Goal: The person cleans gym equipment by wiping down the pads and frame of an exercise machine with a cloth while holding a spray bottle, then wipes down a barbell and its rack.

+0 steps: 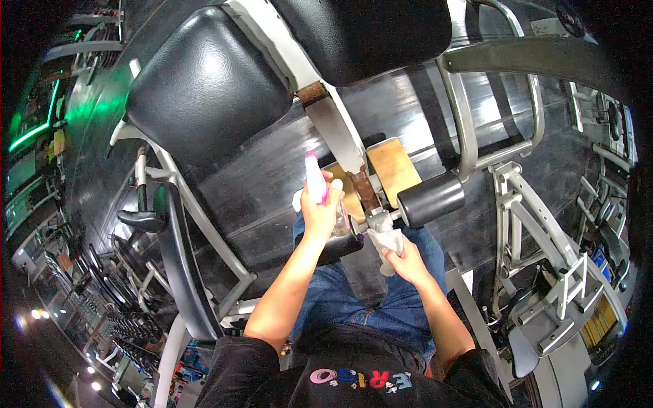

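Note:
Fingers wrapped around it, my left hand (320, 216) holds a spray bottle (313, 178) with a white and pink spray head and a clear lower part. My right hand (407, 262) is closed on a white cloth (386, 241), which lies against the metal part between the foam rollers. Just beyond that cloth is the black right roller (432, 198); the left roller (335, 249) is partly hidden under my left forearm. A worn metal bar (338, 130) with rusty patches runs away from my hands toward the black pads.
Yellowish foot plates (394, 172) flank the bar. Ahead are a black padded seat (207, 78) and a larger pad (367, 34). A padded machine frame (187, 265) stands on the left, another machine (544, 251) on the right. Dumbbells (136, 333) line the far left.

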A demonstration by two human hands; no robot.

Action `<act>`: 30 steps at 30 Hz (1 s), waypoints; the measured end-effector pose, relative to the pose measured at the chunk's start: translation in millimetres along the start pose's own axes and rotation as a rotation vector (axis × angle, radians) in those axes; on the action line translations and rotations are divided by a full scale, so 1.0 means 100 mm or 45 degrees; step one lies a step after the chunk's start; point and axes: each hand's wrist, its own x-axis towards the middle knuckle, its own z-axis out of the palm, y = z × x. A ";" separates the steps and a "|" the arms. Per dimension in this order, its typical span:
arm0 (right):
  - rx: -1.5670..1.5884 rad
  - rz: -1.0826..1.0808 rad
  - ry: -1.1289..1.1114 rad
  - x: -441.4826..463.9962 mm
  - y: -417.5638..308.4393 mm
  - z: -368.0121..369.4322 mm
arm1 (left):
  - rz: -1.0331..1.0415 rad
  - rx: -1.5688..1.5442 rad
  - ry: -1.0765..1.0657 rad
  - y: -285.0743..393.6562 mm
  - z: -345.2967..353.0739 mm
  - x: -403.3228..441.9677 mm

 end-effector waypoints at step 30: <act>-0.855 -0.909 0.728 2.01 -1.62 0.49 | -0.116 0.386 -0.231 -0.25 -0.88 -0.96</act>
